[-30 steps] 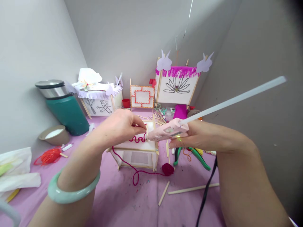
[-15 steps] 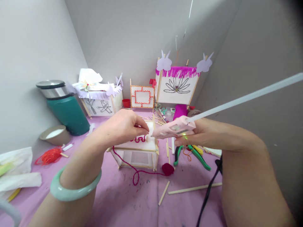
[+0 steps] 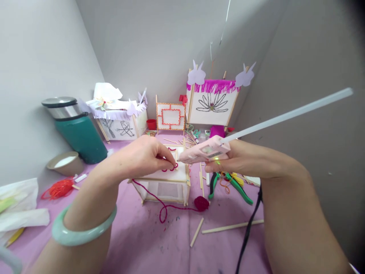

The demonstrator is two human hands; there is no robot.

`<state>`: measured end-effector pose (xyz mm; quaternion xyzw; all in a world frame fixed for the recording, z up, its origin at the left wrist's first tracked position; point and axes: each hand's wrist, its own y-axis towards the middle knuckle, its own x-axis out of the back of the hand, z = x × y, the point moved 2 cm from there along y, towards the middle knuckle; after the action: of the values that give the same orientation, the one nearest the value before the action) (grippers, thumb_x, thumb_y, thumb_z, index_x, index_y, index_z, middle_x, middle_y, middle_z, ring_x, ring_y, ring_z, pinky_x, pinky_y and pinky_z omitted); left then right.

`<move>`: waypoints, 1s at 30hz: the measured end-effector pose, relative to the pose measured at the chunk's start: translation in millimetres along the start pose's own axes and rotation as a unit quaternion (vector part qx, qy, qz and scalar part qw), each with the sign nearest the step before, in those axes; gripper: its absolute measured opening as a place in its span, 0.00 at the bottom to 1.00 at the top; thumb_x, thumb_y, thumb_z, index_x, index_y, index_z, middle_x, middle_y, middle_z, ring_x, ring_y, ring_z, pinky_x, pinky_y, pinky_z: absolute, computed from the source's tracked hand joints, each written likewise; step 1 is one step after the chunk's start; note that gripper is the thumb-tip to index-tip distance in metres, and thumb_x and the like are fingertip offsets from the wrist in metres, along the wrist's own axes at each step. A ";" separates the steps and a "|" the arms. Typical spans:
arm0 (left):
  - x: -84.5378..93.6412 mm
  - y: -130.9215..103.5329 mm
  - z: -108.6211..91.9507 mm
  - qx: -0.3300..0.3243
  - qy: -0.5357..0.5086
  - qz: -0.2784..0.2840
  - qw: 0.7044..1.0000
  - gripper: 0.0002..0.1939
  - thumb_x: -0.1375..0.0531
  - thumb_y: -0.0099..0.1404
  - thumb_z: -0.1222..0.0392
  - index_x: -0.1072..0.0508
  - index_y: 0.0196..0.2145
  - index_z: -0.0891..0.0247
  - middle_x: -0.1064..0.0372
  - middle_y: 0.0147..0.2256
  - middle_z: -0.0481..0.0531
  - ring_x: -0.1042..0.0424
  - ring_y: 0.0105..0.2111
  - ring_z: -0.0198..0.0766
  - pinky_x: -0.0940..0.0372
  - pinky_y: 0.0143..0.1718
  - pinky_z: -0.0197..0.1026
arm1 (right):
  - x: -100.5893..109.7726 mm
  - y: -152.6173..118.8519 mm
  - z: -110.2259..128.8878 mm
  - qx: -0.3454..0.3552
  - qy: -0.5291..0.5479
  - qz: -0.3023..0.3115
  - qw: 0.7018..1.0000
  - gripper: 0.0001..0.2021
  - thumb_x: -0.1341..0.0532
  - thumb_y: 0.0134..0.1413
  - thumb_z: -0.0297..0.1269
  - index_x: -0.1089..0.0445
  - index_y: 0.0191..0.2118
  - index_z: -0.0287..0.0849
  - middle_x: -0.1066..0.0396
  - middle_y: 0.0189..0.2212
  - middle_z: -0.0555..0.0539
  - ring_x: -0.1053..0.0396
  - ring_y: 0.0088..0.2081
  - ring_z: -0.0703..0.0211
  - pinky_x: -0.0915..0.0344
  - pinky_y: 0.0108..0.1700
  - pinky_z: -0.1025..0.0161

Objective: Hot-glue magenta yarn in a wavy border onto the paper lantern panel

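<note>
My left hand (image 3: pixel 148 155), a pale green bangle on its wrist, pinches dark red yarn (image 3: pixel 168 169) against the white top of a small wooden-stick frame box (image 3: pixel 162 190). Curls of this yarn lie on the panel, partly covered by my fingers. A strand runs over the box's front edge to a small yarn ball (image 3: pixel 201 203) on the table. My right hand (image 3: pixel 242 158) is closed around a pale pink hot glue gun (image 3: pixel 203 150). Its nozzle points left, close to my left fingertips, and a long translucent glue stick (image 3: pixel 288 116) sticks out of its back.
Green-handled pliers (image 3: pixel 238 188), loose wooden sticks (image 3: pixel 232 226) and a black cord (image 3: pixel 248 232) lie at right. Decorated lanterns (image 3: pixel 212 102) stand along the back wall. On the left are a teal bottle (image 3: pixel 81 131), a bowl (image 3: pixel 65 163) and red string (image 3: pixel 60 188).
The glue gun in my right hand has shifted left, nearer the panel. My left fingertips have moved slightly left and down, and more yarn shows beside them.
</note>
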<state>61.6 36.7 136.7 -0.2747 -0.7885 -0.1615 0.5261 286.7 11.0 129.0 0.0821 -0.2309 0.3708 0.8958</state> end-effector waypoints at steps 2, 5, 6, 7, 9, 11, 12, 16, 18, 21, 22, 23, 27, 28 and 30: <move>-0.2 -0.2 0.3 0.002 0.005 0.001 1.000 0.11 0.41 0.57 0.56 0.19 0.34 0.53 0.21 0.32 0.42 0.26 0.32 0.34 0.37 0.33 0.34 | -1.1 1.3 0.2 0.012 0.006 0.011 1.000 0.24 0.40 0.58 0.33 0.37 0.60 0.55 0.34 0.58 0.52 0.37 0.58 0.55 0.41 0.59 0.57; -0.5 -1.0 0.2 -0.002 0.007 0.004 1.000 0.11 0.41 0.57 0.56 0.19 0.34 0.54 0.21 0.32 0.42 0.26 0.31 0.34 0.38 0.32 0.33 | -0.3 1.0 -0.7 0.005 -0.028 -0.004 1.000 0.24 0.39 0.58 0.35 0.36 0.60 0.54 0.31 0.55 0.52 0.34 0.55 0.55 0.37 0.56 0.59; -0.9 -1.4 0.2 -0.005 0.009 0.007 1.000 0.11 0.41 0.58 0.56 0.19 0.34 0.54 0.21 0.32 0.43 0.26 0.31 0.34 0.38 0.32 0.33 | 0.3 0.6 -1.3 -0.003 -0.043 -0.012 0.999 0.24 0.38 0.57 0.37 0.36 0.60 0.54 0.29 0.53 0.52 0.33 0.54 0.55 0.36 0.54 0.59; -1.3 -1.7 0.3 -0.006 0.011 0.011 1.000 0.11 0.42 0.58 0.56 0.19 0.34 0.54 0.22 0.31 0.43 0.26 0.31 0.34 0.38 0.31 0.33 | 0.9 0.2 -1.9 -0.008 -0.056 -0.017 0.998 0.24 0.38 0.57 0.39 0.35 0.59 0.54 0.28 0.51 0.52 0.32 0.52 0.55 0.35 0.52 0.60; -2.2 -2.2 0.8 -0.008 0.013 0.017 1.000 0.12 0.42 0.58 0.55 0.19 0.35 0.54 0.22 0.30 0.43 0.27 0.30 0.34 0.39 0.30 0.33 | 1.6 -0.1 -2.9 -0.014 -0.069 -0.020 0.997 0.24 0.37 0.56 0.42 0.35 0.59 0.54 0.27 0.49 0.51 0.31 0.51 0.54 0.34 0.49 0.60; -3.0 -2.6 1.4 -0.007 0.009 0.017 1.000 0.12 0.42 0.58 0.55 0.19 0.35 0.54 0.22 0.30 0.43 0.27 0.30 0.34 0.39 0.30 0.33 | 1.8 0.1 -3.4 -0.016 -0.073 -0.021 0.997 0.24 0.37 0.55 0.44 0.34 0.58 0.53 0.26 0.49 0.51 0.31 0.50 0.53 0.33 0.47 0.60; -3.3 -2.8 1.6 -0.007 0.006 0.015 1.000 0.11 0.41 0.58 0.55 0.19 0.35 0.54 0.22 0.30 0.43 0.27 0.30 0.34 0.38 0.30 0.33 | 1.7 0.3 -3.5 -0.017 -0.073 -0.020 0.997 0.24 0.37 0.55 0.44 0.34 0.58 0.53 0.26 0.49 0.50 0.31 0.50 0.52 0.33 0.47 0.60; -4.5 -4.4 1.7 -0.003 -0.005 0.014 1.000 0.10 0.41 0.58 0.56 0.19 0.34 0.54 0.22 0.32 0.43 0.26 0.30 0.34 0.38 0.30 0.32 | 0.5 1.5 -3.8 -0.016 -0.056 -0.011 0.998 0.23 0.37 0.56 0.44 0.33 0.58 0.52 0.26 0.47 0.51 0.30 0.48 0.54 0.33 0.44 0.62; -4.9 -5.6 1.3 0.002 -0.007 0.016 1.000 0.10 0.41 0.58 0.56 0.19 0.35 0.54 0.21 0.32 0.43 0.26 0.30 0.34 0.38 0.31 0.33 | 0.3 1.6 -4.7 -0.011 -0.052 -0.008 0.999 0.22 0.37 0.56 0.43 0.33 0.57 0.53 0.26 0.45 0.52 0.29 0.46 0.56 0.34 0.43 0.63; -4.7 -7.6 0.3 0.007 -0.016 0.013 1.000 0.10 0.41 0.58 0.57 0.19 0.35 0.54 0.21 0.33 0.45 0.26 0.31 0.35 0.37 0.32 0.34 | 0.9 1.2 -6.5 -0.004 -0.056 -0.004 0.998 0.20 0.38 0.56 0.44 0.30 0.54 0.52 0.25 0.43 0.51 0.29 0.42 0.57 0.33 0.41 0.63; -4.5 -8.4 -0.2 0.007 -0.017 0.012 1.000 0.11 0.41 0.59 0.57 0.19 0.35 0.55 0.21 0.33 0.45 0.26 0.31 0.35 0.37 0.32 0.34 | 1.2 1.0 -7.0 -0.003 -0.057 -0.005 0.998 0.19 0.38 0.56 0.44 0.30 0.53 0.51 0.25 0.43 0.51 0.28 0.42 0.57 0.33 0.41 0.63; -4.2 -9.2 -0.7 0.009 -0.016 0.011 1.000 0.11 0.41 0.59 0.56 0.19 0.35 0.55 0.21 0.33 0.46 0.27 0.31 0.35 0.38 0.32 0.34 | 1.4 1.0 -7.2 -0.001 -0.058 -0.005 0.998 0.19 0.38 0.56 0.44 0.29 0.53 0.51 0.25 0.44 0.50 0.28 0.42 0.56 0.33 0.41 0.62; -2.5 -14.0 -1.5 0.022 0.005 0.012 1.000 0.11 0.41 0.60 0.53 0.20 0.36 0.55 0.23 0.29 0.45 0.29 0.28 0.33 0.40 0.27 0.33 | 0.7 2.4 -5.7 0.021 -0.051 0.008 0.998 0.20 0.38 0.57 0.42 0.32 0.56 0.52 0.27 0.47 0.50 0.30 0.48 0.55 0.34 0.46 0.61; -2.0 -15.5 -1.3 0.022 0.009 0.010 1.000 0.11 0.41 0.60 0.53 0.20 0.35 0.54 0.24 0.28 0.44 0.30 0.27 0.33 0.40 0.26 0.33 | 0.2 3.0 -5.1 0.028 -0.047 0.015 0.998 0.21 0.38 0.57 0.42 0.32 0.57 0.53 0.27 0.49 0.50 0.31 0.49 0.55 0.34 0.48 0.60; -1.3 -19.3 -0.1 0.018 0.016 0.000 1.000 0.10 0.42 0.60 0.52 0.21 0.35 0.54 0.26 0.26 0.43 0.32 0.25 0.31 0.41 0.25 0.32 | -0.4 4.2 -4.3 0.038 -0.040 0.020 0.998 0.22 0.38 0.57 0.41 0.33 0.57 0.54 0.28 0.50 0.51 0.32 0.51 0.55 0.35 0.50 0.60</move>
<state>50.4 20.9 136.2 -0.2621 -0.7827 -0.1516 0.5438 285.0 15.1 124.8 0.1263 -0.2538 0.3934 0.8746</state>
